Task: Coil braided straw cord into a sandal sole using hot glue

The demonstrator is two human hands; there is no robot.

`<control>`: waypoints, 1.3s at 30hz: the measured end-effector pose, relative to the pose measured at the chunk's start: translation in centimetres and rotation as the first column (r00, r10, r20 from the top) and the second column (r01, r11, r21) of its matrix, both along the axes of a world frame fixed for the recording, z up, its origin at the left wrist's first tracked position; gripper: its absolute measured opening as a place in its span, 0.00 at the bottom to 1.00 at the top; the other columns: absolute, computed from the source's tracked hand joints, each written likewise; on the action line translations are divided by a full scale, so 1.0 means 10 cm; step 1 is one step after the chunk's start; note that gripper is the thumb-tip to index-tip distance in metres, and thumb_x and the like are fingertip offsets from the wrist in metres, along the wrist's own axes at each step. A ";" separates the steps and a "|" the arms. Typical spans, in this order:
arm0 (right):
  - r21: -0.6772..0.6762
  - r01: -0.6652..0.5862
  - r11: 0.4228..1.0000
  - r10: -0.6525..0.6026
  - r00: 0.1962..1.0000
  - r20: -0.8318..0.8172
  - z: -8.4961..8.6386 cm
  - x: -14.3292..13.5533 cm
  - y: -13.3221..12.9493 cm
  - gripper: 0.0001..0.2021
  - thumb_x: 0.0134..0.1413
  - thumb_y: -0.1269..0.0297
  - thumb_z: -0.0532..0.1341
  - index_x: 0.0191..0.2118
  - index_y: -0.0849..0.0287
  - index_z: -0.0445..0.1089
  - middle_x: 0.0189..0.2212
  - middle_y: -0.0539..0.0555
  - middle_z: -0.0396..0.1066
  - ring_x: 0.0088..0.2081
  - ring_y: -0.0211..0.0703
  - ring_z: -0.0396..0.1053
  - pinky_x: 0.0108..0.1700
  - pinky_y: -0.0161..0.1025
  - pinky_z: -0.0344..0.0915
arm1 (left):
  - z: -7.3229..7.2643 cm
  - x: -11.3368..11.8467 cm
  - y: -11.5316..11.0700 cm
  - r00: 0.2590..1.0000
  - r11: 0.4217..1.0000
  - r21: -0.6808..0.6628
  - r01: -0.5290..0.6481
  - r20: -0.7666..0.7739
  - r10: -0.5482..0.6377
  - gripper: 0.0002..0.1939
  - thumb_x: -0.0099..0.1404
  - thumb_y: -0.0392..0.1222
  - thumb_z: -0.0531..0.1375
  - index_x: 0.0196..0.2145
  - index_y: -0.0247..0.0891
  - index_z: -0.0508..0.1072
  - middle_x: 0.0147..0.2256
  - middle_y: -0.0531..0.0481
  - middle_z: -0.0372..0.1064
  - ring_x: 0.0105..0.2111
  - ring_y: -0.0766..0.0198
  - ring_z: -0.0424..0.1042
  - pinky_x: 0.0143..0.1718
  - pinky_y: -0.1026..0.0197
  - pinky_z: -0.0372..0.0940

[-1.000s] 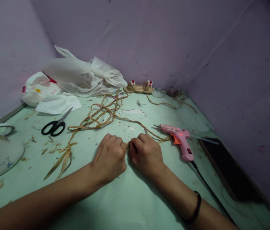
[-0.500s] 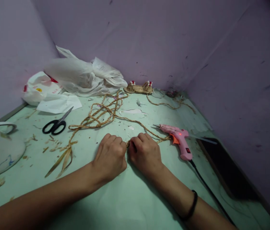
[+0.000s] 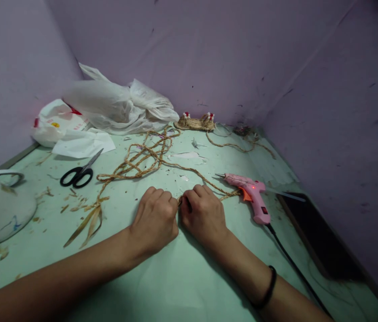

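My left hand (image 3: 158, 218) and my right hand (image 3: 203, 213) are closed side by side over the middle of the table. Between them shows a short bit of braided straw rope (image 3: 180, 201), gripped by both; most of it is hidden under the fingers. The long part of the braided rope (image 3: 142, 167) lies in loose loops beyond my hands, with frayed flat strands (image 3: 90, 226) at its left end. One length runs right, past my right hand, to the pink glue gun (image 3: 248, 190), which lies on its side with a small red light showing.
Black-handled scissors (image 3: 80, 174) lie at left, near a white rounded object (image 3: 2, 214). White plastic bags (image 3: 118, 107) sit at the back beside a small woven straw piece (image 3: 195, 124) with red and white beads. A dark phone-like slab (image 3: 319, 237) lies along the right edge.
Both hands keep the same closed hold on the rope, with hardly any movement. The whole view has shifted very slightly.
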State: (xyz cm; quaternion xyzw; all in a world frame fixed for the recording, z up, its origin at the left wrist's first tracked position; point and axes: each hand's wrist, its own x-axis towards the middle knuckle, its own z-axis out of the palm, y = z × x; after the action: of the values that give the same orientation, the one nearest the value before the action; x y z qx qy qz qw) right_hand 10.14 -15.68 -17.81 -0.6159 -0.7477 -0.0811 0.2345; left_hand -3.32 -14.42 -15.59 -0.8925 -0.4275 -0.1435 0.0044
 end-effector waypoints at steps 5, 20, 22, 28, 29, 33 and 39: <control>-0.015 0.002 1.000 -0.002 1.000 -0.018 0.00 -0.01 0.00 0.06 0.48 0.72 0.56 0.25 0.60 0.68 0.25 0.56 0.66 0.31 0.45 0.60 0.30 0.40 0.53 | 0.00 0.00 -0.01 1.000 1.000 -0.013 -0.003 0.000 0.003 0.09 0.57 0.30 0.53 0.25 0.33 0.72 0.26 0.44 0.69 0.31 0.53 0.68 0.37 0.51 0.60; -0.092 -0.154 0.984 0.140 0.980 -0.143 0.10 0.34 -0.16 0.17 0.50 0.68 0.61 0.48 0.64 0.68 0.41 0.61 0.72 0.41 0.52 0.66 0.44 0.49 0.63 | -0.02 -0.13 0.05 0.996 0.992 -0.129 -0.002 0.091 0.014 0.11 0.61 0.37 0.53 0.26 0.36 0.73 0.26 0.46 0.70 0.30 0.56 0.69 0.37 0.50 0.60; -0.115 -0.128 0.985 0.107 0.979 -0.174 0.10 0.39 -0.17 0.12 0.51 0.69 0.60 0.43 0.62 0.71 0.38 0.59 0.72 0.40 0.51 0.66 0.42 0.48 0.63 | -0.01 -0.13 0.05 0.995 0.991 -0.131 -0.002 0.101 0.015 0.10 0.60 0.40 0.55 0.27 0.36 0.74 0.26 0.46 0.70 0.30 0.55 0.69 0.38 0.50 0.60; -0.115 -0.151 0.982 0.115 0.956 -0.270 0.07 0.43 -0.14 0.06 0.54 0.72 0.59 0.35 0.59 0.73 0.33 0.55 0.72 0.36 0.46 0.65 0.40 0.44 0.61 | 0.03 -0.13 0.03 0.988 0.999 -0.033 -0.023 0.149 0.027 0.13 0.58 0.48 0.58 0.32 0.34 0.73 0.29 0.43 0.68 0.31 0.52 0.66 0.35 0.49 0.61; -0.109 -0.152 0.982 0.117 0.954 -0.276 0.07 0.42 -0.14 0.06 0.54 0.72 0.59 0.35 0.59 0.73 0.32 0.55 0.72 0.36 0.46 0.65 0.40 0.44 0.61 | 0.03 -0.13 0.04 0.986 1.000 -0.017 -0.005 0.168 0.008 0.12 0.58 0.46 0.58 0.33 0.34 0.72 0.30 0.43 0.68 0.33 0.52 0.66 0.35 0.50 0.61; -0.111 -0.155 0.982 0.117 0.949 -0.294 0.06 0.42 -0.13 0.06 0.54 0.72 0.59 0.36 0.58 0.73 0.32 0.54 0.73 0.35 0.45 0.65 0.39 0.43 0.60 | 0.02 -0.08 0.13 0.972 0.995 -0.013 0.099 0.217 -0.094 0.07 0.59 0.37 0.56 0.33 0.35 0.72 0.32 0.43 0.68 0.35 0.54 0.65 0.38 0.51 0.60; -0.116 -0.150 0.982 0.109 0.947 -0.302 0.08 0.41 -0.13 0.07 0.54 0.72 0.58 0.35 0.59 0.73 0.31 0.55 0.72 0.34 0.45 0.65 0.38 0.44 0.61 | 0.03 0.09 0.28 0.986 0.981 -0.132 0.145 0.105 -0.132 0.08 0.57 0.34 0.53 0.27 0.36 0.73 0.27 0.46 0.67 0.31 0.56 0.65 0.40 0.49 0.58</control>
State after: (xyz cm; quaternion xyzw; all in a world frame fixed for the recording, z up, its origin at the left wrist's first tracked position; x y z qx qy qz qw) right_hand 14.24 -16.97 -17.04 -0.5855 -0.7470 0.0789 0.3049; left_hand -2.42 -11.65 -15.26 -0.9104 -0.3728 -0.1558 -0.0884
